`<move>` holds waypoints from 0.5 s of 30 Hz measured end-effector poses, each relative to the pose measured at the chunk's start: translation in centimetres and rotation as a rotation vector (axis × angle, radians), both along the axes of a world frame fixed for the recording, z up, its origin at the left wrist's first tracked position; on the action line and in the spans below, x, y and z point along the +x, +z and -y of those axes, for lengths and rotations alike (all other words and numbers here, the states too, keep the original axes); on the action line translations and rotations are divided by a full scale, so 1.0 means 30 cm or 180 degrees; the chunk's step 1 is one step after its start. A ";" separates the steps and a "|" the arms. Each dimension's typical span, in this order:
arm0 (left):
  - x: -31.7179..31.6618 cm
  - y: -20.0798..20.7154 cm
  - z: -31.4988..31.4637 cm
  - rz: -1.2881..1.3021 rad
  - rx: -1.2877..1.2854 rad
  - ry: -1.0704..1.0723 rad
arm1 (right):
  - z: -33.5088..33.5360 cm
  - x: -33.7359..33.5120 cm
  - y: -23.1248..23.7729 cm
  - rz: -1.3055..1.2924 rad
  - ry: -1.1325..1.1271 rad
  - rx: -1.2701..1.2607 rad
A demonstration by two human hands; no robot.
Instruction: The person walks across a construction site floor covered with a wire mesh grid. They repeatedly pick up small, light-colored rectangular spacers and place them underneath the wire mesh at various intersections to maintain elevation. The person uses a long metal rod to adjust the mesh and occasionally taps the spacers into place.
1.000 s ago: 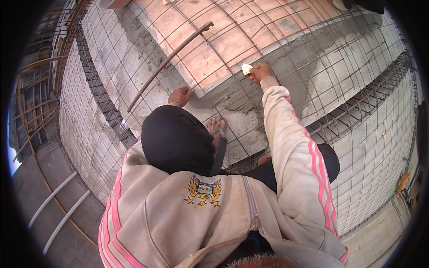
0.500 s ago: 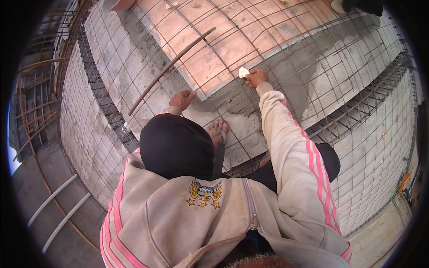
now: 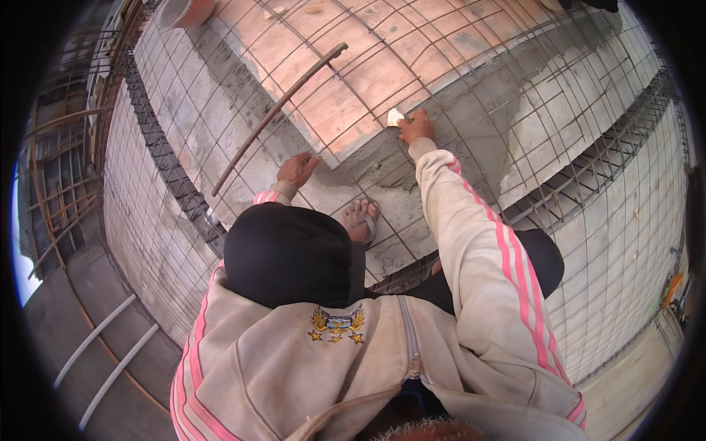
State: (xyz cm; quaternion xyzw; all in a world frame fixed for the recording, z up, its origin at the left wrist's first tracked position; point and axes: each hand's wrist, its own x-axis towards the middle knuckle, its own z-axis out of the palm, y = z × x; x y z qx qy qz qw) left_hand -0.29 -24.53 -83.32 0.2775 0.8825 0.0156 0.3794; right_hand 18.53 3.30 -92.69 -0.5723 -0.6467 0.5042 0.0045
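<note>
My right hand [image 3: 417, 126] is closed around a small, pale, flat piece [image 3: 395, 117] with angular edges, whose exact kind is unclear. It is held low over the steel rebar mesh [image 3: 382, 131], by the edge of a pinkish panel [image 3: 323, 110]. To the left, my left hand [image 3: 298, 169] is down at the mesh near the panel's corner, its fingers curled. Whatever may be in those fingers is hidden. Wet grey mortar [image 3: 386, 165] lies along the panel's edge between my hands.
A long rusty bar [image 3: 279, 110] lies across the mesh beyond my left hand. My sandaled foot [image 3: 359, 219] stands on the concrete between my arms. Dark gaps with rebar cages [image 3: 581, 180] run left and right. A bucket [image 3: 185, 12] sits at the far left.
My right hand has shifted slightly left with the pale piece, which has tilted. My left hand stays near the same spot. The view has moved a little.
</note>
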 end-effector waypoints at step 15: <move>-0.032 -0.011 -0.027 0.0115 -0.0118 -0.0161 | 0.046 -0.022 -0.018 0.0155 0.0373 0.0207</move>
